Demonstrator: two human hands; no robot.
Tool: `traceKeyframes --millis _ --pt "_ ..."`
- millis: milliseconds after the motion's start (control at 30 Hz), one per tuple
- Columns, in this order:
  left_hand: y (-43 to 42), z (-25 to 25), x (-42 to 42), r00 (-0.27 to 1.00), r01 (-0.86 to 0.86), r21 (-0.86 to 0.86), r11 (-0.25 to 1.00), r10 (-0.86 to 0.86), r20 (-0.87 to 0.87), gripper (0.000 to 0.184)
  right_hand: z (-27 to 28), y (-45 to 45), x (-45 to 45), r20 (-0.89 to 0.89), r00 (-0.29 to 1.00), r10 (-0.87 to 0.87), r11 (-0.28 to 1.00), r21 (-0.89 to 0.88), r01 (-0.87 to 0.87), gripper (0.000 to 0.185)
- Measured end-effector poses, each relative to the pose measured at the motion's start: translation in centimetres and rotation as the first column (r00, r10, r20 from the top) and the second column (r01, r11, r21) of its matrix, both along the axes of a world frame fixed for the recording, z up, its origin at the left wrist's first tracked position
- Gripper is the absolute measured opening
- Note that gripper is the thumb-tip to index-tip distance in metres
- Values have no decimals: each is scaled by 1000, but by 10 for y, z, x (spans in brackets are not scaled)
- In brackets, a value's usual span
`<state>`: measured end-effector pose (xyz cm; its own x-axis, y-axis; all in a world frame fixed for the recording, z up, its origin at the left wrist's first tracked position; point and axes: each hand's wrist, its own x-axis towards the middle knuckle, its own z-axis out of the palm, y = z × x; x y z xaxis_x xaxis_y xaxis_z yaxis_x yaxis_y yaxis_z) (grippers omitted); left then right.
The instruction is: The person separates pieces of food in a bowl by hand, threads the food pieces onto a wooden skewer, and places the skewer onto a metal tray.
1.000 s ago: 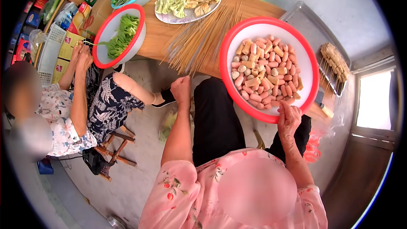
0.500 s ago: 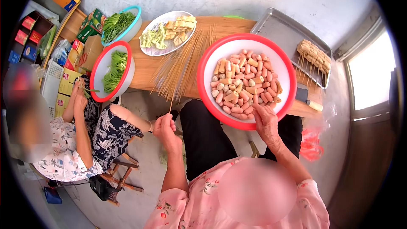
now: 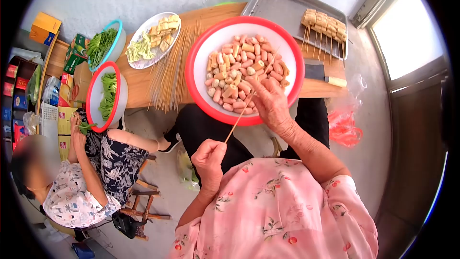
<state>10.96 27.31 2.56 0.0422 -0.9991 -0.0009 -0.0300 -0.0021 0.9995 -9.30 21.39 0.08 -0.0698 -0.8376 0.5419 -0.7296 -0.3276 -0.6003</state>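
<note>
My left hand [image 3: 209,159], in front of the table edge, is closed on the lower end of a thin wooden skewer [image 3: 235,123]. The skewer slants up to the right over the rim of a red-edged white basin [image 3: 192,74]. My right hand [image 3: 269,100] is at the basin's front right, fingers pinched by the skewer's upper part; whether a food piece is between them I cannot make out. Small pink sausages [image 3: 247,56], tube-shaped tan pieces and pale balls fill the basin. Loose skewers [image 3: 167,79] lie left of it on the table.
A metal tray [image 3: 282,7] holds skewered tan food [image 3: 325,25]; a knife [image 3: 330,79] lies before it. Left are a plate [image 3: 152,62], a red-rimmed basin of greens [image 3: 122,100] and a blue-rimmed one [image 3: 119,43]. A seated person [image 3: 79,192] holds a green leaf.
My left hand has drawn the skewer away from the loose bundle, down and toward me. My right hand has moved from the basin's rim to the skewer. The view has shifted right.
</note>
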Motion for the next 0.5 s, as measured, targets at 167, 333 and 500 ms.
traceKeyframes --millis 167,333,500 --pt "-7 3 -17 919 389 -114 914 -377 111 13 -10 13 -32 91 976 -200 980 17 199 21" --pt "-72 -19 -23 813 319 -183 930 -169 558 23 -8 30 -65 517 828 -218 976 110 189 34" --pt "-139 -67 -29 472 505 -321 801 55 880 21 -19 45 -59 834 532 -150 988 113 102 32"
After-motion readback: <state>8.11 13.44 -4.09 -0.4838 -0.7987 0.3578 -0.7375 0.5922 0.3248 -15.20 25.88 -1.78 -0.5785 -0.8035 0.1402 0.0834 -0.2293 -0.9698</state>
